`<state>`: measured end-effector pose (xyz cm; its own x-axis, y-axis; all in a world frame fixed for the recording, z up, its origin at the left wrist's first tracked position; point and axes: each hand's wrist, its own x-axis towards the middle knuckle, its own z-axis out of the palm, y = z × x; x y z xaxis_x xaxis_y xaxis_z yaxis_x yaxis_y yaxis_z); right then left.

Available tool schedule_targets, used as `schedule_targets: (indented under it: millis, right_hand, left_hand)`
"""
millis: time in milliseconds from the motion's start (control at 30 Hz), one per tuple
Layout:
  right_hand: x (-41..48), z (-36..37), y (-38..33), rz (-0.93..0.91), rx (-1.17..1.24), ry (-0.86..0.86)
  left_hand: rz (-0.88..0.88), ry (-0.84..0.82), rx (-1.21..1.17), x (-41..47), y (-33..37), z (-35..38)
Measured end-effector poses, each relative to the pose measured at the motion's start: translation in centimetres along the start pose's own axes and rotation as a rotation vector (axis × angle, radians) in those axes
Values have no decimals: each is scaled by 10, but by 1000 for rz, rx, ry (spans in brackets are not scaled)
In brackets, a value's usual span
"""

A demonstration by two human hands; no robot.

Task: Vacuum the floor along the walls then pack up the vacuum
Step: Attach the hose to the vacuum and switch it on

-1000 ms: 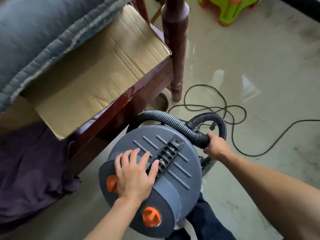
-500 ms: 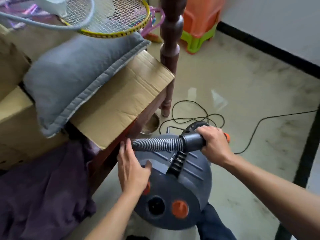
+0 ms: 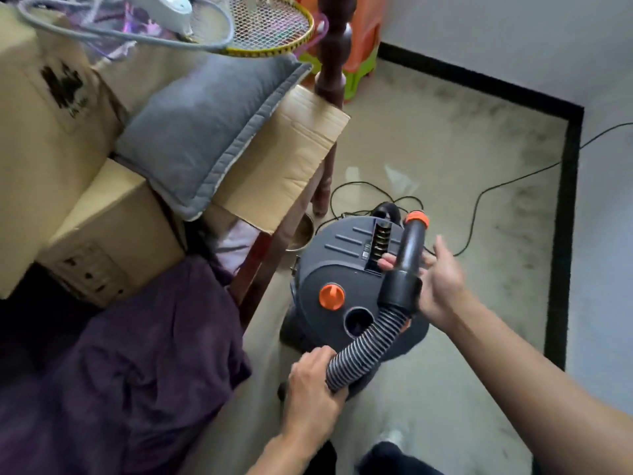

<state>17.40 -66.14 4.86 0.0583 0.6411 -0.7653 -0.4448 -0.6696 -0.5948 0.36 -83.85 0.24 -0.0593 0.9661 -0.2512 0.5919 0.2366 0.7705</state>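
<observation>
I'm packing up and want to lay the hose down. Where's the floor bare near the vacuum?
Bare floor lies right of the vacuum canister, between the power cord and the black border strip, and before the plastic stools. Crowded: cord loops and a metal bowl by the bed leg behind the canister; purple cloth close on its left.

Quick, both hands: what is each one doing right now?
Left hand: gripping the ribbed hose.
Right hand: fingers curled round the black nozzle, holding it.
</observation>
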Motion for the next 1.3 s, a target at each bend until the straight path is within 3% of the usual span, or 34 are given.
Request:
schedule_targets:
  millis: [100,267,333,433,567,767,933,1300]
  right_hand:
    - [-15,-23,0,69,11,-107]
    - [-31,-97,23,-7,-210,-40]
    - [-41,-136,36,-80,-333,-27]
    - [-57,-195,52,-166,-529,46]
    - [-63,-250,69,-213,-727,152]
    - [-47,-274,91,-218,-1014,99]
    - [-28,-264,97,-258,-1119,161]
    - [22,-209,99,-193,-1013,232]
  left_hand:
    - [-25,-89,28,-21,2,25]
    - [103,-519,344,-48,4,71]
    - [123,-599,426,-55,3,88]
    - [42,-487,447,-48,0,94]
    - [-127,-176,414,-1,4,70]
    - [-226,105,642,84,9,31]
    - [-219,-39,860,121,-2,24]
    - [217,-270,1168,130,-15,16]
